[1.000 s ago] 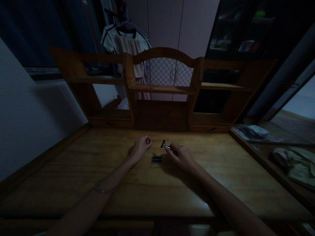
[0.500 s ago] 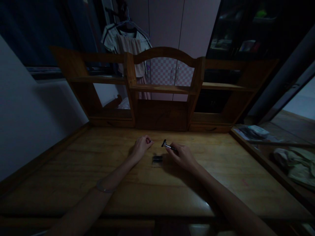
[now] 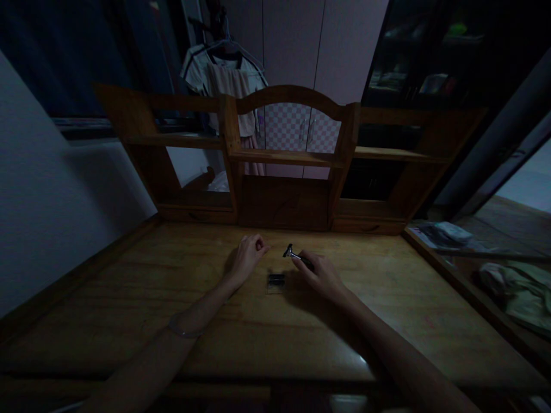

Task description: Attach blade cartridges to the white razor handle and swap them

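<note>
A razor (image 3: 296, 256) with a dark head and a shiny neck is in my right hand (image 3: 317, 272). Its handle is gripped between thumb and fingers, with the head pointing left and held over the desk. To its left, my left hand (image 3: 249, 252) has its fingers curled and thumb and forefinger together; whether something small is in them I cannot make out. Between and slightly in front of my hands, a small clear case (image 3: 276, 284) with black pieces in it lies on the wooden desk (image 3: 241, 338).
A wooden shelf unit (image 3: 284, 158) with small drawers stands along the desk's back edge. White wall (image 3: 38, 189) borders the left side. Beyond the raised right edge lie a plastic-wrapped packet (image 3: 451, 231) and pale cloth (image 3: 525, 292). Clothes (image 3: 235, 80) hang behind the shelf.
The view has shifted very slightly. My left hand's fingers have moved a little, and the razor's head is turned slightly; the case stays where it was.
</note>
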`<action>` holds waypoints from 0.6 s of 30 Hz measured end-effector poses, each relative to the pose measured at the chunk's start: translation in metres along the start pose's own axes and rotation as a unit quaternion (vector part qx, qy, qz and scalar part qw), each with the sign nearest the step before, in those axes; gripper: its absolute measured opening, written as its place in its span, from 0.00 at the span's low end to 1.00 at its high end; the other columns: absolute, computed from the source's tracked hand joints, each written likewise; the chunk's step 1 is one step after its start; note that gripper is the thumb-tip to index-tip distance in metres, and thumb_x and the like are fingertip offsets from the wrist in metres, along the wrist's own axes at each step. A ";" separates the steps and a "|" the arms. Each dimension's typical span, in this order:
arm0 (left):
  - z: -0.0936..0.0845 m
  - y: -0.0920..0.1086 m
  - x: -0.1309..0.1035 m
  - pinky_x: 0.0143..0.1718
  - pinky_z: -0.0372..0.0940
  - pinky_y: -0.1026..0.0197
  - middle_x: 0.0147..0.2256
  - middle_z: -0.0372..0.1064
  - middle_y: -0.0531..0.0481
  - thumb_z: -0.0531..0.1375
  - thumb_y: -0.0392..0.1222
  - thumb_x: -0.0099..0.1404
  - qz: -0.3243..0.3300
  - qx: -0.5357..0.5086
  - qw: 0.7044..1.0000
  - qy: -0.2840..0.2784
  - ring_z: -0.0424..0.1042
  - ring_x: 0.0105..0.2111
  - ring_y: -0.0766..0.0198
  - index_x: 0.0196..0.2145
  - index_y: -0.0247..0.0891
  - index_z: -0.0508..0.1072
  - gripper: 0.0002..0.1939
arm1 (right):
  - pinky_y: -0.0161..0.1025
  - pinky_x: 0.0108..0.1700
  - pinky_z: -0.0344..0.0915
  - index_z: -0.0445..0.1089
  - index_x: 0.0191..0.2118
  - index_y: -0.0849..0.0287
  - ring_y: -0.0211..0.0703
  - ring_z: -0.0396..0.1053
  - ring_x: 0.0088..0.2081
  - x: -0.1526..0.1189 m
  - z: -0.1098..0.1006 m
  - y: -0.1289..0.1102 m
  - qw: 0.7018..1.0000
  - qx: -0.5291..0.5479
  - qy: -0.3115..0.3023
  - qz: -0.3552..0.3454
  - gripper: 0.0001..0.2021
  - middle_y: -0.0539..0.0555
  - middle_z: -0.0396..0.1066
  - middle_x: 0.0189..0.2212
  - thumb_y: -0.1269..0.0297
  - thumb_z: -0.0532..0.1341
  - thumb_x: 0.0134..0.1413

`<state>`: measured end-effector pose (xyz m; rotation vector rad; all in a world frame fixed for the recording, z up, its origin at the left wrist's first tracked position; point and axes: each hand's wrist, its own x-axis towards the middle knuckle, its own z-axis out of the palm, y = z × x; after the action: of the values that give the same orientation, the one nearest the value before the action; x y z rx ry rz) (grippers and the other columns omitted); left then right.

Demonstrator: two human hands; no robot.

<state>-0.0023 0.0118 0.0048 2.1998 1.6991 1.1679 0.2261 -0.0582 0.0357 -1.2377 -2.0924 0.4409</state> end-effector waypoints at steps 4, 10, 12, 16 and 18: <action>-0.007 0.019 0.004 0.36 0.60 0.62 0.28 0.70 0.49 0.60 0.51 0.59 -0.028 -0.090 0.994 0.047 0.67 0.32 0.61 0.25 0.37 0.70 0.14 | 0.34 0.31 0.56 0.69 0.35 0.59 0.38 0.66 0.29 0.001 0.001 0.000 0.998 0.061 -0.015 0.012 0.19 0.50 0.69 0.27 0.51 0.48 0.63; 0.005 0.049 -0.006 0.41 0.66 0.61 0.37 0.75 0.45 0.56 0.52 0.62 -0.074 -0.387 0.915 -0.085 0.73 0.38 0.60 0.37 0.33 0.75 0.18 | 0.34 0.33 0.57 0.69 0.33 0.61 0.39 0.66 0.31 0.003 0.005 0.003 0.993 0.113 -0.012 0.029 0.20 0.51 0.70 0.28 0.52 0.48 0.63; 0.011 0.053 -0.011 0.42 0.67 0.60 0.37 0.75 0.44 0.59 0.52 0.60 -0.085 -0.414 0.900 -0.105 0.74 0.37 0.60 0.39 0.33 0.75 0.18 | 0.34 0.33 0.58 0.69 0.34 0.61 0.40 0.66 0.32 0.004 0.005 0.003 0.992 0.119 -0.007 0.032 0.20 0.51 0.70 0.28 0.52 0.48 0.63; 0.016 0.055 -0.013 0.40 0.69 0.58 0.35 0.76 0.43 0.63 0.50 0.56 -0.116 -0.469 0.868 -0.116 0.75 0.34 0.59 0.38 0.31 0.75 0.19 | 0.34 0.35 0.58 0.70 0.35 0.61 0.40 0.67 0.33 0.004 0.004 0.004 0.993 0.118 -0.002 0.025 0.20 0.51 0.70 0.29 0.51 0.49 0.63; 0.014 0.054 -0.013 0.39 0.70 0.57 0.34 0.76 0.42 0.64 0.49 0.56 -0.129 -0.490 0.853 -0.123 0.75 0.33 0.59 0.36 0.31 0.76 0.18 | 0.34 0.36 0.58 0.70 0.35 0.61 0.40 0.67 0.33 0.004 0.004 0.004 0.993 0.111 -0.002 0.026 0.20 0.52 0.71 0.29 0.51 0.49 0.63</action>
<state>0.0472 -0.0143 0.0175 1.3492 0.8986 1.2131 0.2242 -0.0524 0.0318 -1.1620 -1.9577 0.6801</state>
